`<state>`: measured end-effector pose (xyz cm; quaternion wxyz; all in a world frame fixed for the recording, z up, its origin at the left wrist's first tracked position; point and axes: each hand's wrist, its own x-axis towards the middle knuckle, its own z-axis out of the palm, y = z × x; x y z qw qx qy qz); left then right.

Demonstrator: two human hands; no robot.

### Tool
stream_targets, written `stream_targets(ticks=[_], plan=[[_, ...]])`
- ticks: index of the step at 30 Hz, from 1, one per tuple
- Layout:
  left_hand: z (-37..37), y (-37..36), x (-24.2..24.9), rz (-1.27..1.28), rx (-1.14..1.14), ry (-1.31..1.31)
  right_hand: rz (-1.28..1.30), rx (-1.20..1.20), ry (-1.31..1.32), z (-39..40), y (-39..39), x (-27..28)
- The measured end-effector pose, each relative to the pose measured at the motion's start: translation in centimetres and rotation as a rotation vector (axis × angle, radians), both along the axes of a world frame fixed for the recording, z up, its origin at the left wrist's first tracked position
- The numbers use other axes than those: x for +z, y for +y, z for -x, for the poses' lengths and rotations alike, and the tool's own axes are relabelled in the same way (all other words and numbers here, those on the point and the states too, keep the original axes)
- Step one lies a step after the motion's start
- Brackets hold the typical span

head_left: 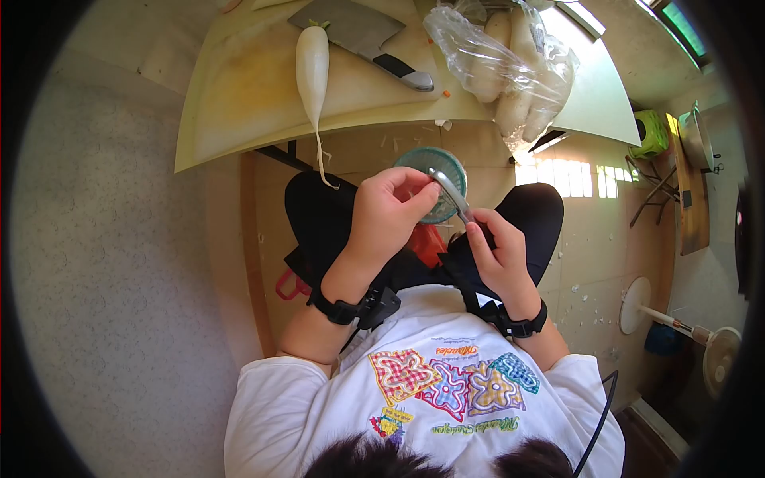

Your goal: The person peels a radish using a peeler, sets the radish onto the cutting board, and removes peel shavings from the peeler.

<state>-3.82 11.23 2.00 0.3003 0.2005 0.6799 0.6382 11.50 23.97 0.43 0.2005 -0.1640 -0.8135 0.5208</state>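
My right hand (pixel 504 251) is closed around the lower end of a slim silver tool that looks like a peeler (pixel 451 193). The thumb and fingers of my left hand (pixel 389 209) pinch at its upper end; any scrap between them is hidden. Directly below both hands, between my knees, sits a round teal basket (pixel 458 166), partly covered by them. On the cutting board in front, a whole white radish (pixel 312 70) lies with its thin root hanging past the edge. Beside it rests a cleaver (pixel 355 33) with a black handle.
A clear plastic bag (pixel 510 64) of several white radishes lies on the table (pixel 594 95) at the right. Something red (pixel 428 243) is below my hands. A white fan (pixel 693 331) stands on the floor at right, where white scraps are scattered. A wall (pixel 135 263) is on my left.
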Motion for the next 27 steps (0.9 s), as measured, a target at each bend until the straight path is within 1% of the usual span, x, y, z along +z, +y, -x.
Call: stream_targets(ticks=[1,3,6,10,12,18,21,25,27], plan=[[0.0,0.0,0.0,0.0,0.001,0.0,0.0,0.001,0.0,0.0,0.0,-0.1],[0.0,0.0,0.1,-0.01,0.026,-0.068,-0.188,-0.032,0.024,0.0,0.1,-0.3],[-0.1,0.0,-0.1,-0.051,0.025,-0.084,-0.226,-0.051,0.028,0.0,0.1,-0.4],[0.0,0.0,-0.5,-0.094,0.006,-0.092,-0.23,-0.053,0.045,0.0,0.0,-0.5],[0.0,-0.1,-0.7,-0.104,0.001,-0.044,-0.206,-0.061,0.038,0.0,0.0,-0.5],[0.1,-0.1,-1.1,-0.096,0.018,-0.031,-0.146,-0.058,0.022,0.0,-0.1,-0.1],[0.3,-0.1,-1.4,-0.069,0.029,-0.036,-0.17,-0.064,0.048,0.1,-0.1,-0.3],[1.1,0.0,-3.2,-0.055,-0.018,-0.06,-0.087,-0.058,0.038,0.1,-0.1,-0.1],[1.9,-0.2,-3.9,0.305,-0.206,0.182,0.009,-0.062,0.023,0.1,0.0,-0.2]])
